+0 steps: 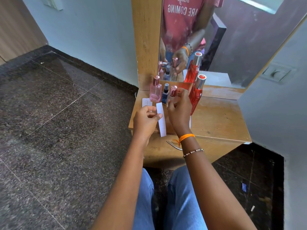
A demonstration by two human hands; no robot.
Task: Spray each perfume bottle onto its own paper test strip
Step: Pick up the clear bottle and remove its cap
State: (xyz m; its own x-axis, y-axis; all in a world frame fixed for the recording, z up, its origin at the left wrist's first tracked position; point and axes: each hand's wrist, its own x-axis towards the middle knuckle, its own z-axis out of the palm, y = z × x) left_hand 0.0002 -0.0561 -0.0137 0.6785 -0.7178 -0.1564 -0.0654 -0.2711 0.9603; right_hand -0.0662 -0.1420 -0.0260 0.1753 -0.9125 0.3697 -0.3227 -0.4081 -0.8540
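Observation:
My left hand [146, 119] pinches a white paper test strip [161, 120] between thumb and fingers and holds it upright above the wooden shelf [217, 117]. Just to its right, my right hand [180, 112] grips a clear perfume bottle with a rose-gold cap [173, 91], lifted close to the strip's top. A pink square bottle [155, 92] and a small dark blue bottle [165, 94] stand at the shelf's back left. Right of my hand stands a tall red bottle with a silver cap [196, 95]. Another strip [146, 102] lies flat by the pink bottle.
A mirror [232, 39] in a wooden frame rises behind the shelf and repeats the bottles and my hand. A metal drawer handle [174, 145] sits below the shelf front. White walls close in on the right; dark speckled floor spreads to the left.

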